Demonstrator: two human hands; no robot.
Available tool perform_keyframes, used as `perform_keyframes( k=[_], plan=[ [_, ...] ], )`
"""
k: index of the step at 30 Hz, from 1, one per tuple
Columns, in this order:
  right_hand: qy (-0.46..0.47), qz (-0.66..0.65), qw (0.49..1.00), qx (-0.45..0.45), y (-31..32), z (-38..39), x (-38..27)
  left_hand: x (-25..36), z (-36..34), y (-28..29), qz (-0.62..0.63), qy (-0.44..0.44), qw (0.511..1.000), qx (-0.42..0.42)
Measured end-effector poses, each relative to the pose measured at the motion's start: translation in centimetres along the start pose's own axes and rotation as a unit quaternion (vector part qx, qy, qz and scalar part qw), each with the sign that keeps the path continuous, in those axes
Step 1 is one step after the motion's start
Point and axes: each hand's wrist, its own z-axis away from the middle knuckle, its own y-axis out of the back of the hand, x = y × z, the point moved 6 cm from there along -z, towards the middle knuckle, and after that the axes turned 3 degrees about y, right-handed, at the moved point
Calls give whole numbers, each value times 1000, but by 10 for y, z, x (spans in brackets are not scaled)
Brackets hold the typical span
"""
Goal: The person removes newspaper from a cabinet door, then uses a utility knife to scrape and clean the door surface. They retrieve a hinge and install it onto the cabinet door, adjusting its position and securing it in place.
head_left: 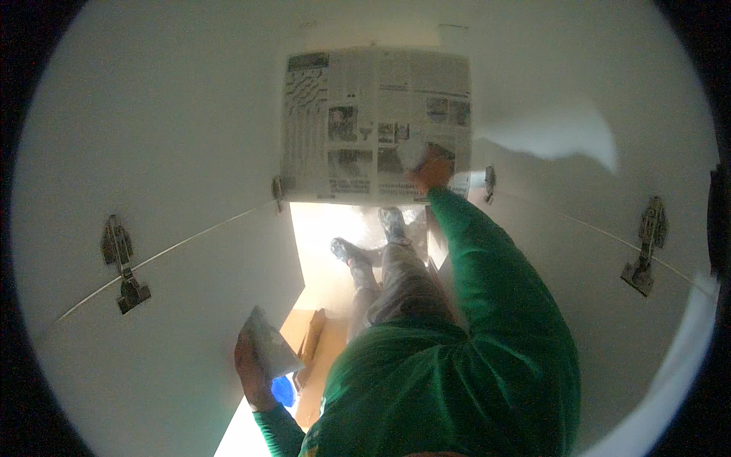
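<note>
A sheet of printed newspaper (327,80) lies flat against the white surface at the top centre. My right hand (430,167), at the end of a green sleeve, is on the paper's lower right, its fingers closed on a pale object (413,156) too blurred to make out. At the lower left, my left hand (255,365) holds a flat grey object (270,343) with a straight-edged, tapering shape, upright beside my hip.
White panels (152,167) rise on both sides, with metal hinges (118,255) at left, (647,244) at right and smaller ones beside the newspaper. Below are my legs and shoes (392,225), brown cardboard (312,343), a blue object (282,390) and brightly lit floor.
</note>
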Motion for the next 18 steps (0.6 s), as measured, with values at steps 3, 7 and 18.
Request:
perform_keyframes(
  k=[3, 7, 18],
  plan=[
    [13, -61, 997, 47, -20, -22, 21, 9, -7, -14, -161, -36, 986, -15],
    [55, -222, 966, 120, -71, -28, 47, -16, -21, 3, -90, 25, 995, -39],
    [284, 168, 937, 111, -85, 98, 46, -6, -29, 13, -440, -128, 888, -42]
  ],
)
